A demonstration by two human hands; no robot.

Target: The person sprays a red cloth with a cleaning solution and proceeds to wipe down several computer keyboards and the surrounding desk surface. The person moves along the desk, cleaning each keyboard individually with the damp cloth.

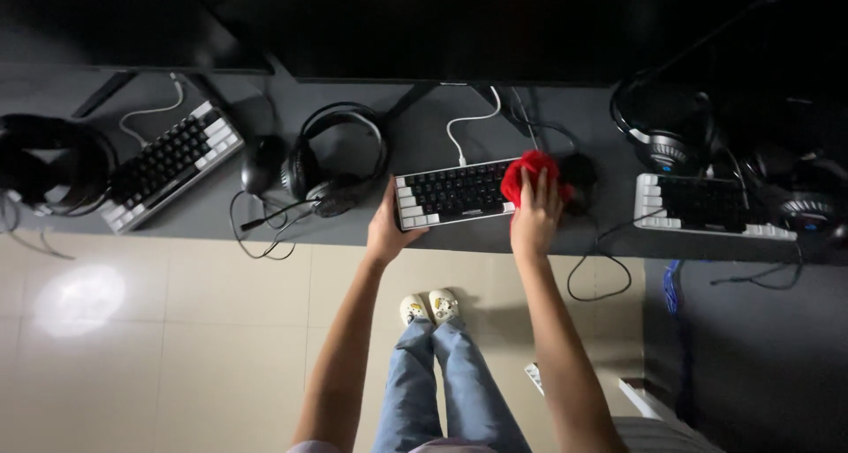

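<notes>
1. A small black-and-white keyboard [455, 192] is taken as the landmark; it lies on the dark bench [495, 237], near the front edge, tilted slightly.
2. The keyboard's left end is gripped by the left hand [387, 228]: the thumb is laid over the top of the white end keys, while the fingers are hidden beneath the edge, so their spread cannot be told.
3. A red cloth [530, 175] is pressed onto the keyboard's right end by the right hand [536, 215]; its fingers [528, 188] are laid flat and close together on top of the cloth.
4. A white cable [468, 122] is seen running from the keyboard's far edge toward the back of the bench.
5. A dark mouse [579, 175] is found just right of the cloth, partly hidden by it.
6. Left of the keyboard, a black headset [331, 157] is laid flat, with another mouse [262, 163] just beyond it.
7. Farther left, a second keyboard [172, 163] is set at an angle, and another headset [49, 166] is placed at the bench's left end.
8. Right of the keyboard, a third keyboard [702, 206] is seen, with a headset [667, 122] behind it.
9. Below the keyboard, on the pale tiled floor [177, 329], light shoes [430, 307] and blue jeans [442, 382] are visible.
</notes>
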